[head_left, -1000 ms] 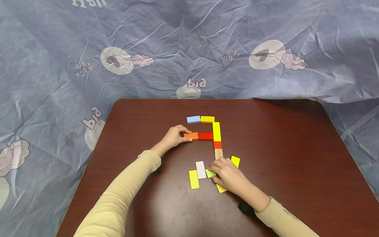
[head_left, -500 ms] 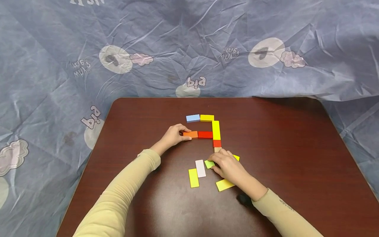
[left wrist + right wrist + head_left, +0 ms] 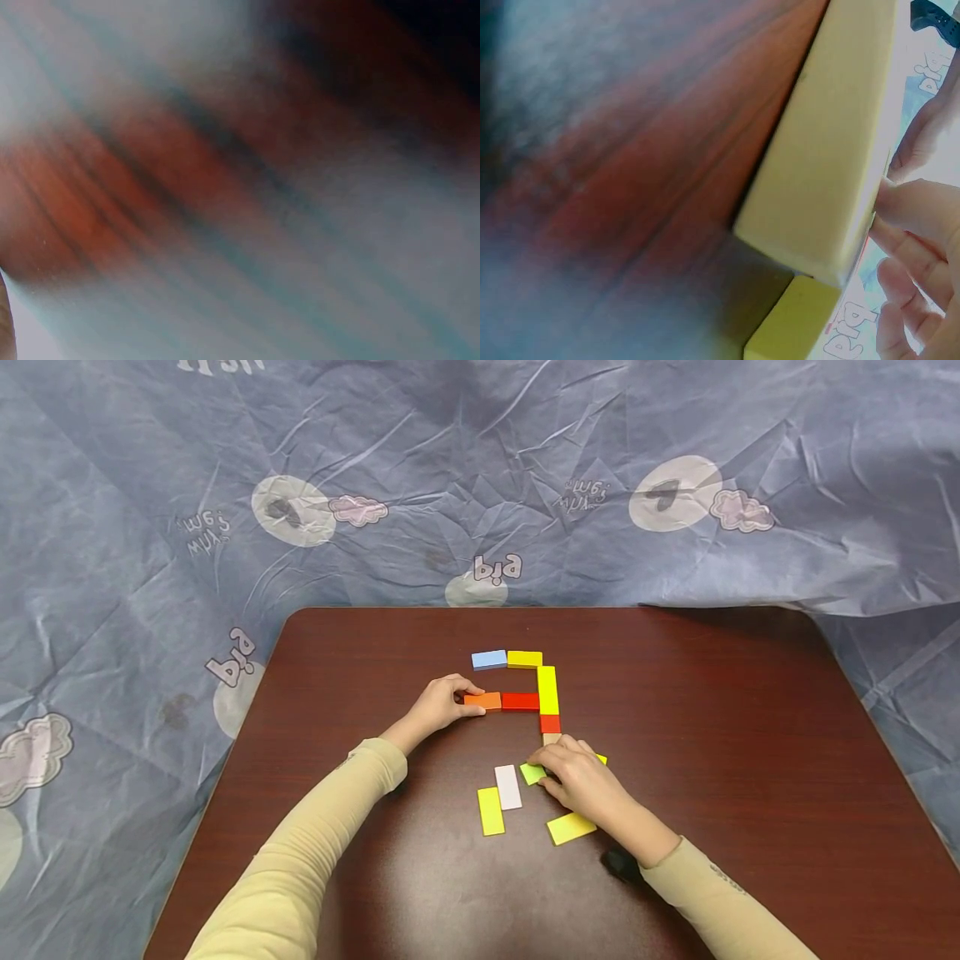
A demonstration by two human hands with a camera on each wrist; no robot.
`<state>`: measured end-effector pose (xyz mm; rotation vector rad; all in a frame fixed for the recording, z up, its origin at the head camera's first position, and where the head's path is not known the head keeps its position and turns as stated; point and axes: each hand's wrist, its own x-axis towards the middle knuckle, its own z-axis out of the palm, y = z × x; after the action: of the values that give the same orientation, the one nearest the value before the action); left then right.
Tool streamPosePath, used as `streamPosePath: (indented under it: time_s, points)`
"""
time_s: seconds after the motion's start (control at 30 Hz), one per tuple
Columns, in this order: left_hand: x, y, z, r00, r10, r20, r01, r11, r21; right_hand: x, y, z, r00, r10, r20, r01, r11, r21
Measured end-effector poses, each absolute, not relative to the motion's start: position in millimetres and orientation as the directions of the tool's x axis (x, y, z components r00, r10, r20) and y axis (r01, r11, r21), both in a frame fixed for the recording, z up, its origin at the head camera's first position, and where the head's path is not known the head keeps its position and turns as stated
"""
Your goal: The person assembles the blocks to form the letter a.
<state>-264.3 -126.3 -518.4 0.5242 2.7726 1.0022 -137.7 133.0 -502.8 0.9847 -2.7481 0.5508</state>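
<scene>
My left hand [image 3: 441,702] pinches the left end of an orange block [image 3: 482,702] between thumb and fingers. A red block [image 3: 520,702] touches that block's right end. With my right hand [image 3: 581,777] I hold a light green block [image 3: 532,773] by its right part; the rest of it is hidden under the fingers. Just beyond those fingertips, a plain wooden block [image 3: 551,739] is partly covered. In the right wrist view, thumb and fingers of the right hand [image 3: 922,262] come together behind a large pale yellow block [image 3: 817,142]. The left wrist view is mostly blur.
A yellow block [image 3: 548,690], a small red block [image 3: 550,723], another yellow block [image 3: 524,659] and a blue block [image 3: 489,659] adjoin the row. Nearer lie a white block [image 3: 507,787], a lime-yellow block [image 3: 491,811] and a yellow block [image 3: 571,828] on the brown table [image 3: 712,735].
My right hand has moved the light green block away from me, toward the wooden block, clear of the near yellow block. My left hand has stayed on the orange block.
</scene>
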Motion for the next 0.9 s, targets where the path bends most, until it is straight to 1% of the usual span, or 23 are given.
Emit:
streamPosePath:
  time_s: [0.2,0.3,0.47,0.67,0.8,0.9]
  points:
    - [-265,-126,-519,-0.927,0.374,-0.013,0.280,0.717,0.638,-136,136,-500,-0.773,-0.578,0.261,-0.634,0.718,-0.288]
    - [-265,-126,-519,-0.927,0.376,-0.007,0.286,0.719,0.633,-131,139,-498,-0.768,-0.570,0.290,-0.639,0.711,-0.294]
    - [-264,-125,-519,-0.927,0.375,-0.011,0.282,0.717,0.638,-112,152,-494,-0.742,-0.570,0.353,-0.667,0.681,-0.303]
    - [-263,-126,-519,-0.927,0.374,-0.019,0.277,0.719,0.638,-85,169,-498,-0.715,-0.615,0.331,-0.698,0.645,-0.310]
    - [-263,-126,-519,-0.926,0.377,-0.014,0.282,0.716,0.638,-77,175,-505,-0.696,-0.626,0.353,-0.717,0.636,-0.286]
    - [-263,-126,-519,-0.926,0.378,-0.006,0.288,0.716,0.635,-75,176,-508,-0.695,-0.609,0.383,-0.714,0.647,-0.266]
